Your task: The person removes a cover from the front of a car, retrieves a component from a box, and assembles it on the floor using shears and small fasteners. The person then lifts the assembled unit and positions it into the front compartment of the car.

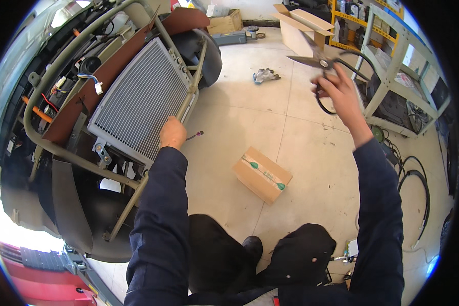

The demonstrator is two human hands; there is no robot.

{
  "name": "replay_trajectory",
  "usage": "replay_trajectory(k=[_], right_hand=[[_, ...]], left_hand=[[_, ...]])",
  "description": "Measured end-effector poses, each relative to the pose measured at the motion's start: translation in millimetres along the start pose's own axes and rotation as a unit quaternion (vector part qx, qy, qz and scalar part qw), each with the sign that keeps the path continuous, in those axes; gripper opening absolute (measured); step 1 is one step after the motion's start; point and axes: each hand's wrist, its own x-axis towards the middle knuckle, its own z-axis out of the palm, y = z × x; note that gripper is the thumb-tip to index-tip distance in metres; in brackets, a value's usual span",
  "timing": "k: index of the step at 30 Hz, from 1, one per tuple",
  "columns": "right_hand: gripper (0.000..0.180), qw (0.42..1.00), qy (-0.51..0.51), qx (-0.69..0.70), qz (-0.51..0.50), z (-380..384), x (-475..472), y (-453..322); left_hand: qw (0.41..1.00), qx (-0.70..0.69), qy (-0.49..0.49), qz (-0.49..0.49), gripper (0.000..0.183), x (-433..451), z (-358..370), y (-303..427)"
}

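My left hand [173, 132] is closed around the lower tube [183, 108] of a vehicle's front frame, right at the edge of a grey finned condenser or radiator [141, 97]. Raised at the upper right, my right hand [338, 91] holds a pair of scissors [324, 63] with large black loop handles. Their blades are spread apart and point left, one of them blurred. A taped cardboard box [262, 174] lies closed on the floor between and below my hands. Beside my left hand, a short wire with a small connector [199, 133] sticks out from the frame.
Exposed wiring with a white connector [98, 88] hangs behind the condenser. An open carton [300, 32] and a crumpled rag or gloves [266, 75] sit farther off. A metal rack [386, 80] stands at right, near a black hose [424, 187] and cables on the floor.
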Motion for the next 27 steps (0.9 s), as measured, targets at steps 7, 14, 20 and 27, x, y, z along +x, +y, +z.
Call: replay_trajectory(k=[7,14,20,27], right_hand=[[0.061,0.921,-0.259,-0.048,0.289,-37,-106,41],[0.043,0.743,-0.485,-0.343,0.308,51,-114,157],[0.037,0.777,-0.436,-0.344,0.296,140,-97,195],[0.019,0.801,-0.429,-0.376,0.180,184,-92,173]], left_hand=[[0.999,-0.014,-0.047,-0.016,0.040,-28,-20,14],[0.999,0.025,-0.019,-0.030,0.046,-30,-23,23],[0.996,0.069,-0.007,-0.059,0.044,-17,-11,28],[0.994,0.064,0.010,-0.086,0.038,-18,-5,19]])
